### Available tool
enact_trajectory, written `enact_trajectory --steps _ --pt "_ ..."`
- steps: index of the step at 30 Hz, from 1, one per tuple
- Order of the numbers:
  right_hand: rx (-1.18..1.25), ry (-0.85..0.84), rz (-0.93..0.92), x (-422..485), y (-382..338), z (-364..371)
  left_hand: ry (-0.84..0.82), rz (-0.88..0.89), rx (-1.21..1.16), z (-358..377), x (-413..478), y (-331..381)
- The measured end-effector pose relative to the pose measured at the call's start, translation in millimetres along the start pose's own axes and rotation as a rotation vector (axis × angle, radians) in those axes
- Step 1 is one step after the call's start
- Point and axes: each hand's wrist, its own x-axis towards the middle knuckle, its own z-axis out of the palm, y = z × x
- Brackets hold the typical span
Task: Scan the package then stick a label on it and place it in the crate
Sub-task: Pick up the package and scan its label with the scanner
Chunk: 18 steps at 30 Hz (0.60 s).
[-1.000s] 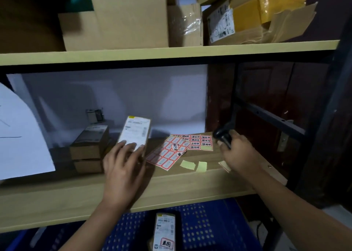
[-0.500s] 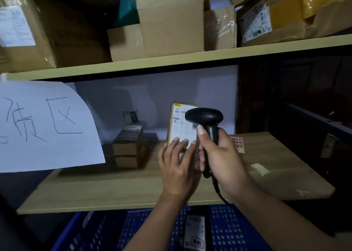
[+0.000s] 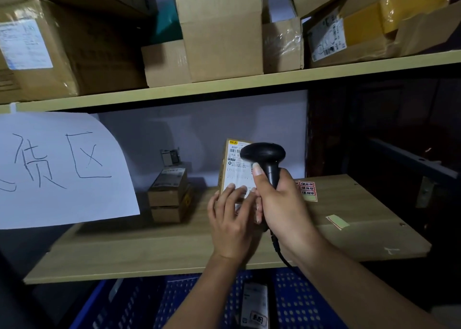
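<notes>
A wooden shelf (image 3: pixel 124 254) spans the view, with an upper shelf (image 3: pixel 224 89) above it crowded with cardboard boxes (image 3: pixel 222 32). A white paper sign (image 3: pixel 62 169) with handwritten characters hangs at the left. Below the shelf's front edge sits a blue perforated crate (image 3: pixel 299 301), and a labelled parcel (image 3: pixel 254 301) lies inside it. Two small brown boxes (image 3: pixel 168 194) are stacked toward the back of the shelf. The package (image 3: pixel 235 166), a flat box with a printed shipping label, stands upright on the shelf, tilted slightly. The left hand (image 3: pixel 232 221) grasps its lower part, fingers spread over the label. The right hand (image 3: pixel 282 204) is clenched around the handle of a black barcode scanner (image 3: pixel 263 154), whose head sits just in front of the package's upper right. A sheet of red-bordered stickers (image 3: pixel 308 190) lies behind that hand, and a pale green label (image 3: pixel 336 221) lies farther right.
</notes>
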Motion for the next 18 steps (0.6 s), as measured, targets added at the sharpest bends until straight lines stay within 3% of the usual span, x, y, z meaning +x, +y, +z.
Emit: enact_trajectory --steps 6,11,14,18 --pt "-0.135 -0.03 0.018 2.0 2.6 -20.5 -0.085 -0.031 0.038 -2.7 -9.1 -12.0" --pt "-0.718 -0.055 -0.076 33.8 35.9 -62.2 -0.274 -0.133 -0.045 -15.8 -8.7 -14.4" --pt "-1.064 -0.088 -0.078 57.6 70.1 -91.3 -0.285 -0.2 -0.089 -22.1 -6.9 -7.2" --pt "-1.307 -0.11 -0.012 77.0 101.8 -131.7 -0.264 -0.187 -0.077 -32.5 -10.0 -9.4"
